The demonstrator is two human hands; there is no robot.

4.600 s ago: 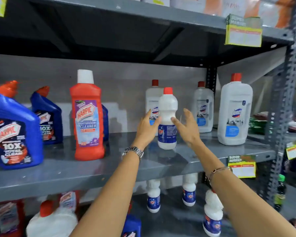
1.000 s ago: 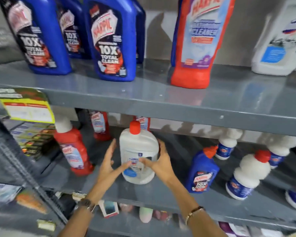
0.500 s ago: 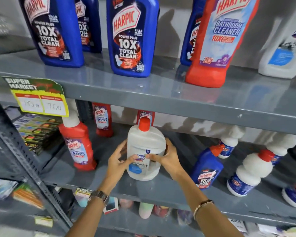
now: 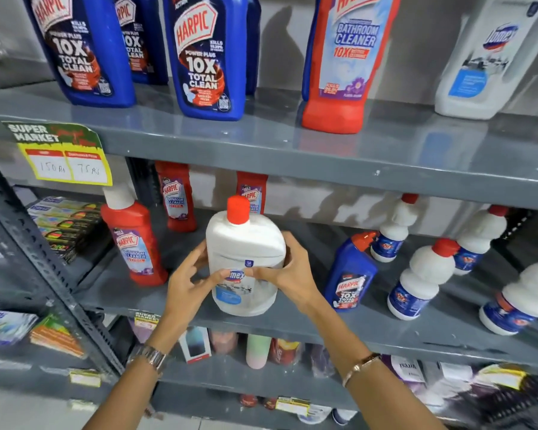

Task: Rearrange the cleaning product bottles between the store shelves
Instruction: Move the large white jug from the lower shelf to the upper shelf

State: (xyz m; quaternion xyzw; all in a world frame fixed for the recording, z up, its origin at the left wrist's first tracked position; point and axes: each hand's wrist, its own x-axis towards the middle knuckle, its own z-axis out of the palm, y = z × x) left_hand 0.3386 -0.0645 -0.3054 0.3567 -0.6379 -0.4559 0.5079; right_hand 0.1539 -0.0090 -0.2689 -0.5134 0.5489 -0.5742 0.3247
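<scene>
A big white Domex bottle (image 4: 246,246) with a red cap stands upright on the middle shelf (image 4: 292,318), near its front edge. My left hand (image 4: 188,282) wraps its left side and my right hand (image 4: 288,271) its right side, thumbs across the label. Both hands grip it. Red Harpic bathroom cleaner bottles (image 4: 135,240) stand to its left. A small blue Harpic bottle (image 4: 350,271) stands to its right. On the upper shelf (image 4: 323,150) are blue Harpic bottles (image 4: 205,57), a red bathroom cleaner (image 4: 342,63) and another white Domex bottle (image 4: 485,57).
Several small white bottles with red caps (image 4: 423,277) line the right of the middle shelf. A yellow price tag (image 4: 66,156) hangs from the upper shelf edge. A slanted metal upright (image 4: 38,256) stands at the left, with boxed goods (image 4: 62,225) behind. Lower shelves hold mixed packets.
The view has risen and closed in on the shelves. My hands stay on the white Domex bottle on the middle shelf, fingers now wrapped further around it.
</scene>
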